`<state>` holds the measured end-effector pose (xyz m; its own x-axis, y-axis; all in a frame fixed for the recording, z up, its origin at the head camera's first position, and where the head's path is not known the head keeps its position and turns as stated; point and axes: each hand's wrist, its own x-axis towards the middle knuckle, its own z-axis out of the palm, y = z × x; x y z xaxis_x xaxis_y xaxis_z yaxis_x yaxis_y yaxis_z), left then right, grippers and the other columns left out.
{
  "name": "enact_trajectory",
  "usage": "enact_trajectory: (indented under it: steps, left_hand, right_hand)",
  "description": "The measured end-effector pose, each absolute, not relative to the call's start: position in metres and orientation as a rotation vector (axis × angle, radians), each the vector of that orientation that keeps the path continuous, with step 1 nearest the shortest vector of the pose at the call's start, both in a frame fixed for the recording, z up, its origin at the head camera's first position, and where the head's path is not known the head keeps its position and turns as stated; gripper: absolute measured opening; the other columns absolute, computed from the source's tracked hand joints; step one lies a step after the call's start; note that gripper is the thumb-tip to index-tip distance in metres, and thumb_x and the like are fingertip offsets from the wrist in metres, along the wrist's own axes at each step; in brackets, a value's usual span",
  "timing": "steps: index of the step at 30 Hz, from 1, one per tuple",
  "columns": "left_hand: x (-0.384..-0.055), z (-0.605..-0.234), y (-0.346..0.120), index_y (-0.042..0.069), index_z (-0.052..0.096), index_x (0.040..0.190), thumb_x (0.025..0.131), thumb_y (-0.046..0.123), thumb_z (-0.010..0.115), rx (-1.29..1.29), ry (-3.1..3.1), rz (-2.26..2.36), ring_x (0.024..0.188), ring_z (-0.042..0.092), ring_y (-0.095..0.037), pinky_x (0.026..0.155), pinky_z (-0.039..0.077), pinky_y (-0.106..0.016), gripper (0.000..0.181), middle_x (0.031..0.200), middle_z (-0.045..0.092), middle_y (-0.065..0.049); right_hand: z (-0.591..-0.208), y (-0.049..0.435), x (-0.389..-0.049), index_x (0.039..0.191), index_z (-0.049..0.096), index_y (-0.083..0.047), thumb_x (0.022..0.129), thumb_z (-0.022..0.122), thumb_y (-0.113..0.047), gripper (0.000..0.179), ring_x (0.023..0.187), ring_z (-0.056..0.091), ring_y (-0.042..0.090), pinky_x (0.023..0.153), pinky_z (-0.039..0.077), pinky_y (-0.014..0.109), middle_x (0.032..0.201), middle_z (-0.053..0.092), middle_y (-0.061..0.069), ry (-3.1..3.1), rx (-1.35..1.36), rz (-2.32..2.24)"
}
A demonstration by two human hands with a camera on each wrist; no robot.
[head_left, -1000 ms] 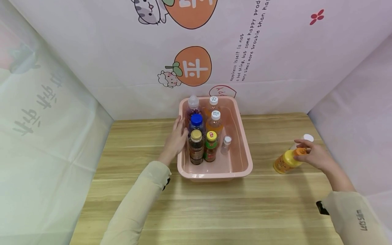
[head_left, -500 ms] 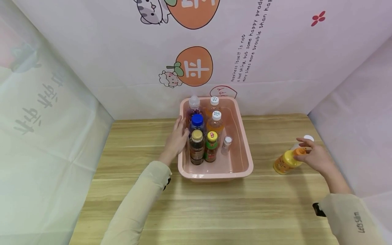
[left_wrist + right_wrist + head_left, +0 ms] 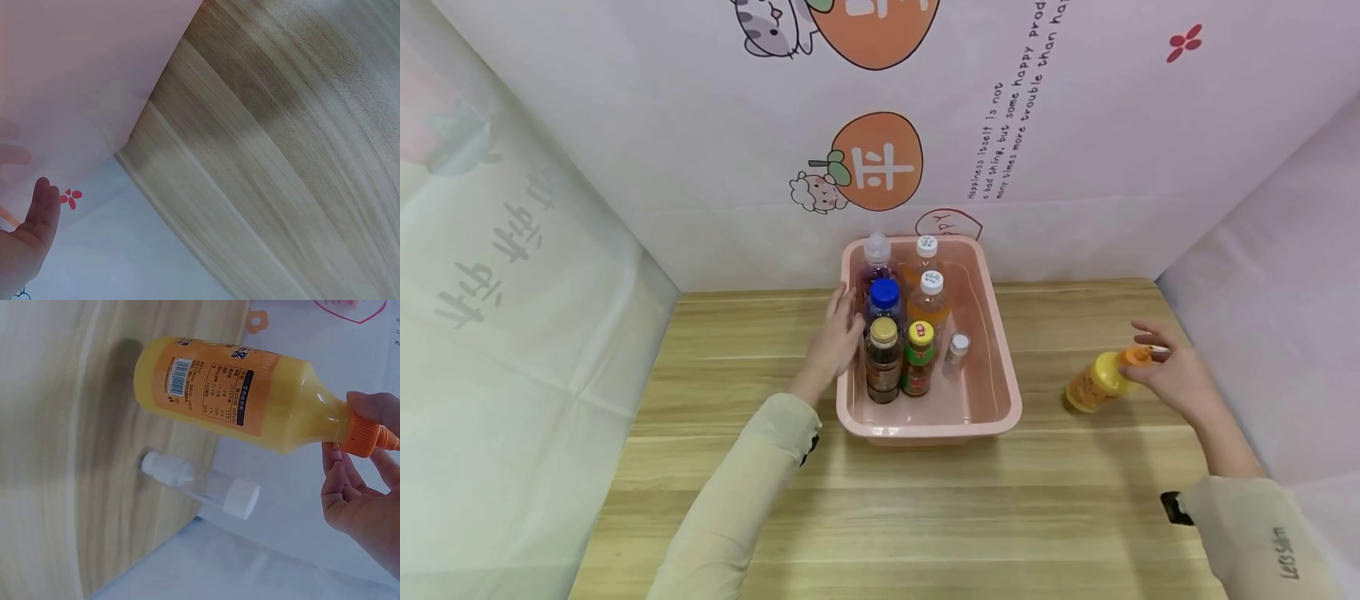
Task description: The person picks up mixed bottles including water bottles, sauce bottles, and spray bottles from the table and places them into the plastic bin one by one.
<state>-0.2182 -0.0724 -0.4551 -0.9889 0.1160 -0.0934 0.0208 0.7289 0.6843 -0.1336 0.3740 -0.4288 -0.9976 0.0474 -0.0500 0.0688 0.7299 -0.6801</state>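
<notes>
My right hand point(image 3: 1183, 379) pinches the orange nozzle cap of a yellow squeeze bottle point(image 3: 212, 394) at the right of the table. Shadow shows beside the bottle's base in the right wrist view. Below it there stands a clear small bottle with a white cap point(image 3: 240, 499); from the head it is hidden behind the hand and the yellow bottle. My left hand point(image 3: 831, 346) lies at the left rim of a pink basin point(image 3: 1003, 375), its fingers extended. In the left wrist view those fingers point(image 3: 45, 212) look straight beside the basin's wall point(image 3: 81, 69).
Inside the basin, bottles fill the left side: a blue-capped one point(image 3: 884, 293), a tan-capped dark one point(image 3: 883, 367), a yellow-capped one point(image 3: 919, 354) and white-capped orange drinks point(image 3: 931, 304). A small clear bottle point(image 3: 957, 348) stands near the middle. Printed cloth walls point(image 3: 737, 167) enclose the wooden table point(image 3: 925, 517).
The yellow bottle has shifted slightly up and left in the head view with my right hand, covering the white-capped clear bottle behind. My left hand has stayed at the basin rim.
</notes>
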Motion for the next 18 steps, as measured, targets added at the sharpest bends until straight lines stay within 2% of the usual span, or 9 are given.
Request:
enact_trajectory:
  steps: [2,5,7,9,14,18]
  left_hand:
    - [-0.218,-0.455,-0.073,0.023,0.017,0.154,0.100,0.036,0.031,0.113,2.798,1.109,0.142,0.033,-0.035,0.111,0.035,-0.055,0.057,0.163,0.002,0.008]
    - [-0.218,-0.454,-0.073,0.023,0.017,0.154,0.100,0.037,0.030,0.115,2.794,1.108,0.142,0.032,-0.035,0.110,0.035,-0.056,0.057,0.163,0.001,0.007]
    - [-0.217,-0.454,-0.073,0.023,0.017,0.154,0.100,0.037,0.030,0.115,2.793,1.106,0.142,0.032,-0.035,0.110,0.036,-0.056,0.057,0.163,0.001,0.007]
    - [-0.218,-0.454,-0.073,0.023,0.017,0.154,0.100,0.037,0.030,0.117,2.793,1.107,0.142,0.033,-0.035,0.110,0.035,-0.056,0.057,0.163,0.002,0.007]
    - [-0.218,-0.454,-0.073,0.023,0.017,0.154,0.100,0.037,0.031,0.114,2.796,1.105,0.142,0.033,-0.035,0.111,0.035,-0.055,0.058,0.163,0.003,0.007]
    - [-0.218,-0.454,-0.073,0.023,0.018,0.154,0.100,0.037,0.031,0.113,2.801,1.097,0.142,0.033,-0.034,0.111,0.036,-0.055,0.057,0.163,0.003,0.007]
  right_hand:
    - [-0.422,0.370,-0.133,0.148,0.030,-0.003,0.086,0.068,-0.016,0.074,0.105,0.055,0.034,0.061,0.043,0.004,0.129,0.047,0.027,2.909,0.122,-1.176]
    - [-0.412,0.363,-0.131,0.149,0.032,-0.015,0.086,0.069,-0.021,0.074,0.095,0.049,0.003,0.063,0.045,0.006,0.121,0.049,-0.004,2.934,0.177,-1.215]
    - [-0.405,0.358,-0.129,0.149,0.032,-0.020,0.087,0.068,-0.017,0.072,0.095,0.050,0.000,0.064,0.045,0.005,0.118,0.048,-0.017,2.940,0.190,-1.298]
    - [-0.398,0.353,-0.128,0.148,0.034,-0.023,0.086,0.068,-0.011,0.072,0.088,0.043,-0.013,0.064,0.046,0.004,0.110,0.040,-0.031,2.947,0.186,-1.411]
    - [-0.377,0.337,-0.129,0.142,0.041,-0.024,0.081,0.066,0.008,0.073,0.084,0.052,-0.011,0.065,0.045,0.001,0.109,0.050,-0.027,2.917,0.125,-1.761]
    - [-0.360,0.323,-0.129,0.139,0.043,-0.023,0.079,0.064,0.012,0.073,0.080,0.054,-0.005,0.066,0.045,0.001,0.110,0.055,-0.019,2.845,0.125,-1.999]
